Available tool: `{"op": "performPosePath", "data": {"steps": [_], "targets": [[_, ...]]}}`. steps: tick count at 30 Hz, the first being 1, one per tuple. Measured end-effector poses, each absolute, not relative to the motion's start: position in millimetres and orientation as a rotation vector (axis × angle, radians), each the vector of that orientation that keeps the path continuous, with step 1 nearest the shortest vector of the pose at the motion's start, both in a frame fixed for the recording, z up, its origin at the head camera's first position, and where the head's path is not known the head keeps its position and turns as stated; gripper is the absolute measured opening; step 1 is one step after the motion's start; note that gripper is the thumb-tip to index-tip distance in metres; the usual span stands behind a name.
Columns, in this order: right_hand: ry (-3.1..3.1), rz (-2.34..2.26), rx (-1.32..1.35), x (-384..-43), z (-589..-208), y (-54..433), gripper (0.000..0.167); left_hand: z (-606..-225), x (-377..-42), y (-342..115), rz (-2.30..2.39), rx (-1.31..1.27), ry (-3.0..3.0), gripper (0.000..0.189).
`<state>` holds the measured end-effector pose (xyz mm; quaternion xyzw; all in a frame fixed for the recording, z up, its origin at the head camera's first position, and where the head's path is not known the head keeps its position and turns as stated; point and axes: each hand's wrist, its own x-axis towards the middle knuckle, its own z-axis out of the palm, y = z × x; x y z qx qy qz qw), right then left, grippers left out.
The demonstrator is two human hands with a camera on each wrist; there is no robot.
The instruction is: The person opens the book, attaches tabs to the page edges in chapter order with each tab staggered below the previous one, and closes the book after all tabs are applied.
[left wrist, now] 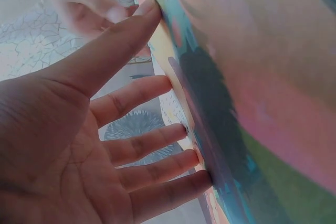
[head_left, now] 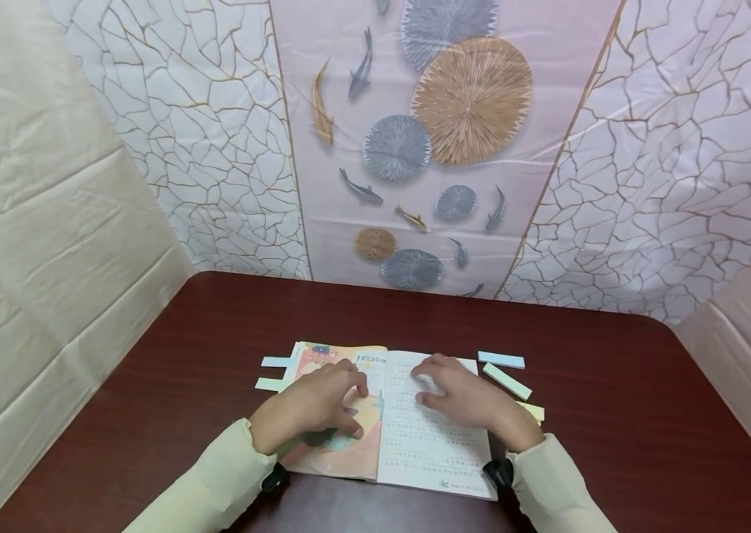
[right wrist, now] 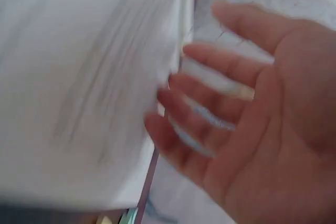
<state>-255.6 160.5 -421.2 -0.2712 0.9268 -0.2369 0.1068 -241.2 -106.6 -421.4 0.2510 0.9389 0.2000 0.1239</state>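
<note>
An open book (head_left: 409, 463) lies on the table, its left page (head_left: 365, 444) a colourful illustration and its right page (head_left: 438, 451) white with rows of small print. My left hand (head_left: 315, 403) is over the illustrated page with fingers spread; in the left wrist view the fingertips (left wrist: 181, 129) rest on the paper and the palm is bare. Over the printed page is my right hand (head_left: 465, 392), fingers loosely bent. Its fingertips (right wrist: 155, 121) come right at the page in the blurred right wrist view, with nothing gripped.
Two pale sticky tabs (head_left: 272, 384) stick out from the book's left edge. Off the right edge lie a blue tab (head_left: 501, 360), a green tab (head_left: 507, 381) and a yellow tab (head_left: 532, 411). The dark red-brown table (head_left: 602, 414) meets a patterned cloth backdrop (head_left: 409, 222).
</note>
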Motion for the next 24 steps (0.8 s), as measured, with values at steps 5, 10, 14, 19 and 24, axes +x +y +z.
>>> {"op": "performPosePath", "data": {"steps": [5,10,14,19,24], "targets": [[2.875,-0.563,-0.524,-264.7,-429.0,175.7,0.053,-422.7,-241.1,-105.3,0.59,0.748,2.739,0.041],[2.912,-0.463,-0.459,-271.0,-431.3,180.8,0.068,-422.1,-241.1,-106.2,0.572,0.739,2.753,0.042],[2.938,-0.359,-0.47,-271.1,-432.4,179.8,0.068,-420.8,-240.4,-107.6,0.582,0.742,2.75,0.042],[2.987,-0.195,-0.469,-265.2,-431.2,174.6,0.066,-419.6,-238.5,-108.8,0.615,0.749,2.732,0.042],[3.075,0.057,-0.509,-256.3,-425.6,168.5,0.055,-419.1,-238.8,-108.2,0.631,0.767,2.732,0.042]]}}
